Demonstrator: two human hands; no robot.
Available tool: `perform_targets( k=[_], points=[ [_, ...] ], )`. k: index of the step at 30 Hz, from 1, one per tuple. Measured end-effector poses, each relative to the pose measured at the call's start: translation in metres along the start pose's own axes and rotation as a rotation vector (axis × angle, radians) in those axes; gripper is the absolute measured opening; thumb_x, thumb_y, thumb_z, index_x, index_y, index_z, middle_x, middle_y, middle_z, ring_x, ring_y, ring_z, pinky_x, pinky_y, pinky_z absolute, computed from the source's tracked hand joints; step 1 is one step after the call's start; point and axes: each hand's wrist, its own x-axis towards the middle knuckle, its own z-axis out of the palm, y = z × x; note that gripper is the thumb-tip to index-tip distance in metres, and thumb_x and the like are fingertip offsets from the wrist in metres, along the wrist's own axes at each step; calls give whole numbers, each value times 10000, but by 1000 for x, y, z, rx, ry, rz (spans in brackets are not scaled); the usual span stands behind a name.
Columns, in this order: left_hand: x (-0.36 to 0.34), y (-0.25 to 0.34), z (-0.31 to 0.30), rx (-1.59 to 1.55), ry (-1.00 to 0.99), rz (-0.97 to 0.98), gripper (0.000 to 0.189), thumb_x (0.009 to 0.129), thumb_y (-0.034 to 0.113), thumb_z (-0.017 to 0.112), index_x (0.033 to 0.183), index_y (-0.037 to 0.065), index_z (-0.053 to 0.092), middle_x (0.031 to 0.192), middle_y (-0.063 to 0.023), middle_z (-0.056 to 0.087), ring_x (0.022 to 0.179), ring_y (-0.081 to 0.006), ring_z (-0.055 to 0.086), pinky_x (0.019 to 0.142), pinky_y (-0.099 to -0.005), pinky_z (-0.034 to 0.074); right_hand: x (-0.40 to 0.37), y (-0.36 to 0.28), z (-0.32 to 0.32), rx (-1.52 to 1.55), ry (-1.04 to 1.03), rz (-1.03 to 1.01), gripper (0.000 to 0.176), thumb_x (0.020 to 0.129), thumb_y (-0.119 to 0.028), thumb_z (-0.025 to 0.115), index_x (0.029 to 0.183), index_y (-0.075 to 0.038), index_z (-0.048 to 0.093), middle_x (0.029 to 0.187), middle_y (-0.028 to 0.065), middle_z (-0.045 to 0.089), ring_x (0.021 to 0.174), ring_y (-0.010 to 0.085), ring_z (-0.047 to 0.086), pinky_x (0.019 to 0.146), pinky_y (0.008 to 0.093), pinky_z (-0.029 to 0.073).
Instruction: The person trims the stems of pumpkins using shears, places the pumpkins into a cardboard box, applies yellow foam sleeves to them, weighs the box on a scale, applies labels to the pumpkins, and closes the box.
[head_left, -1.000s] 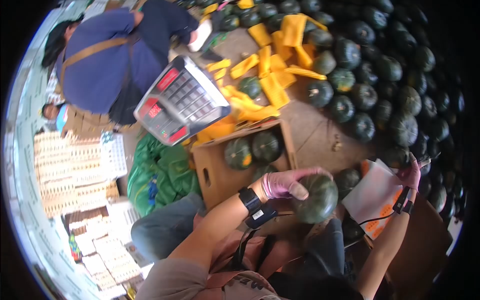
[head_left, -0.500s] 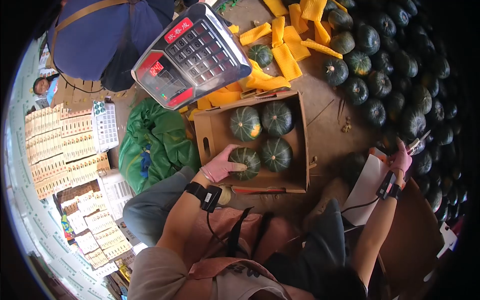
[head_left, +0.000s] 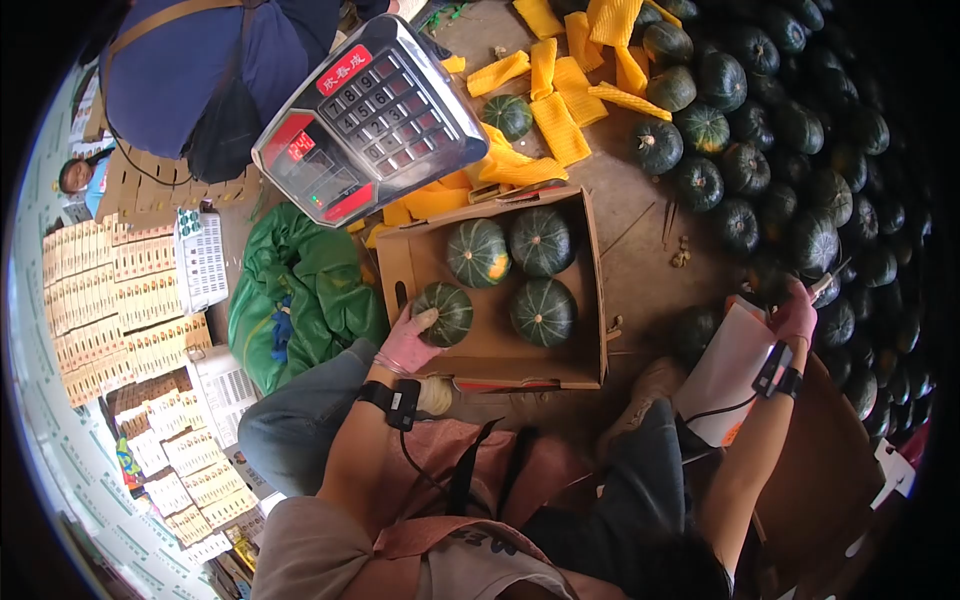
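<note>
Apparent placement stage: my left hand [head_left: 404,345] clamps its fingers on a kabocha squash [head_left: 450,318] inside the carton [head_left: 396,266], my right hand [head_left: 795,316] grips a small tool [head_left: 823,284], and release calls for gentle spreading.

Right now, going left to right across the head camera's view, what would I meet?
Stacked cartons, green sack, open cardboard box holding four green squashes, white sheet, right hand.
</note>
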Motion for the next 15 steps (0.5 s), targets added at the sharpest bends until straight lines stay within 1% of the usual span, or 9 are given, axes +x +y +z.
perform_targets(
  k=[3,5,6,7,9,10,12,13,15],
  points=[
    [-4,4,-6,104,-67,10,421,908,98,538,1306,67,407,1287,-120,500,1197,-315,491,1003,-536,405,8,-4,-8,28,-65,160,382,707,-330,746,587,-82,482,491,39,386,432,195,417,458,334,410],
    [-4,4,5,90,-87,-109,517,955,400,474,1370,102,391,1377,-109,444,1227,-290,465,1047,-462,369,4,-7,-4,-57,-78,134,439,710,-365,749,536,-102,443,494,37,381,458,194,422,463,330,400],
    [-9,6,25,49,-67,-177,674,915,572,430,1385,93,376,1412,-118,407,1260,-297,426,1090,-449,316,-1,-16,2,25,-40,270,474,722,-400,734,508,-110,426,500,42,401,456,199,421,458,344,386],
    [-9,8,40,-185,-105,-279,768,863,644,453,1383,85,369,1373,-170,432,1218,-326,470,1050,-457,379,1,-15,13,32,7,256,475,714,-422,729,514,-107,434,505,51,415,438,206,407,442,360,366],
    [11,6,71,-99,-529,-344,772,833,619,536,1393,122,347,1304,-227,468,1148,-401,515,955,-538,452,-31,-38,23,-13,-20,280,499,714,-432,726,494,-150,379,458,44,370,396,205,384,395,352,325],
    [25,3,101,-87,-576,-393,772,833,619,536,1393,122,347,1304,-227,468,1148,-401,515,955,-538,452,-15,-35,15,-11,-35,324,429,680,-407,744,583,-84,480,499,89,440,419,262,451,415,412,394],
    [39,-9,170,65,-734,-264,752,815,547,618,1397,166,331,1253,-261,482,1061,-462,548,825,-607,499,4,-24,12,87,-102,231,369,695,-362,737,624,-107,480,467,98,463,339,266,420,355,432,386],
    [51,-15,197,91,-774,-297,754,792,486,675,1394,192,329,1277,-227,474,1076,-484,524,797,-638,492,4,-26,11,70,-113,212,332,707,-331,726,650,-97,497,482,108,495,331,249,433,332,408,378],
    [64,-37,239,57,-582,-303,634,864,351,623,1391,154,332,1243,-159,526,1068,-368,575,842,-575,504,-3,-18,21,67,3,51,264,685,-191,744,680,-27,537,516,104,530,332,222,478,307,345,389]
  ],
)
